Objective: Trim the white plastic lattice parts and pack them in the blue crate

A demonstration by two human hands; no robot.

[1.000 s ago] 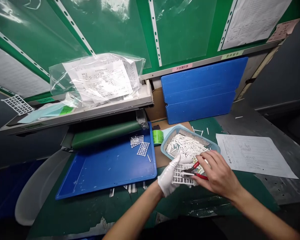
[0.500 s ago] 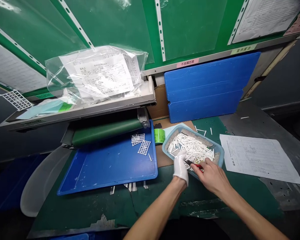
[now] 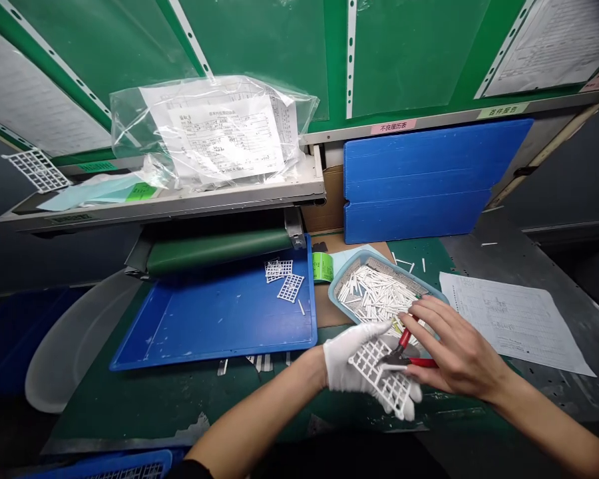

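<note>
My left hand point(image 3: 352, 364), in a white glove, grips a white plastic grid frame point(image 3: 385, 376) by its left side, just in front of the light blue basket point(image 3: 335, 294). My right hand point(image 3: 454, 356) is bare and closed on red-handled cutters point(image 3: 406, 352), whose jaws touch the frame's upper edge. The basket holds a heap of several small white sticks point(image 3: 377, 294). Both hands hover over the green mat at the basket's near rim.
A blue tray point(image 3: 214, 319) lies to the left with two small white grid pieces point(image 3: 284, 278) on it. A green tape roll point(image 3: 323, 266) sits beside the basket. A printed sheet point(image 3: 514, 319) lies at right, blue boards point(image 3: 429, 179) stand behind, and a shelf point(image 3: 160, 203) carries bagged papers point(image 3: 214, 133).
Both hands have come back from the basket toward me. The left hand now holds the grid frame flat in plain view, and the cutters have moved to its edge.
</note>
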